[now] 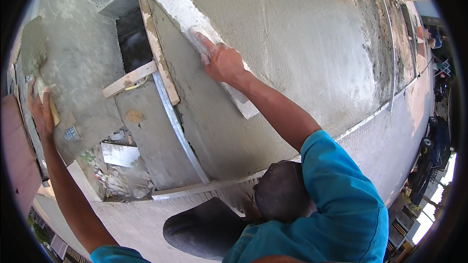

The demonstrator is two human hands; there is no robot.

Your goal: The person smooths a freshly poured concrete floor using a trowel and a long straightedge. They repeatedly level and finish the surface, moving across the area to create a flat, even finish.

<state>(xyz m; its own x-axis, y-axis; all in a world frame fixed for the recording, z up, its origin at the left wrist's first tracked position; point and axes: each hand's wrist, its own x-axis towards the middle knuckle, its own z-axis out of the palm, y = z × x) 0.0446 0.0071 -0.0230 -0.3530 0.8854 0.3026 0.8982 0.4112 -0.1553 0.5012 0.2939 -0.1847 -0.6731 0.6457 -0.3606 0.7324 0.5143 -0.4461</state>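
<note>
My right hand (224, 63) grips a long, whitish rectangular float (173, 2) lying diagonally on smooth grey wet cement (312, 44), its forefinger stretched along the board. At the far left, my left hand (43, 109) has its fingers stretched and apart, resting on the pale handle of a trowel (34, 44) whose blade is coated in grey mortar. Beside that hand sits a small printed cup (72, 134).
A square opening (134, 41) is bordered by a timber strip (158, 58) and short batten (126, 79). A metal bar (180, 131) runs below it, near rubble (122, 180). A long rail (392, 68) lies right; vehicles (431, 151) stand beyond.
</note>
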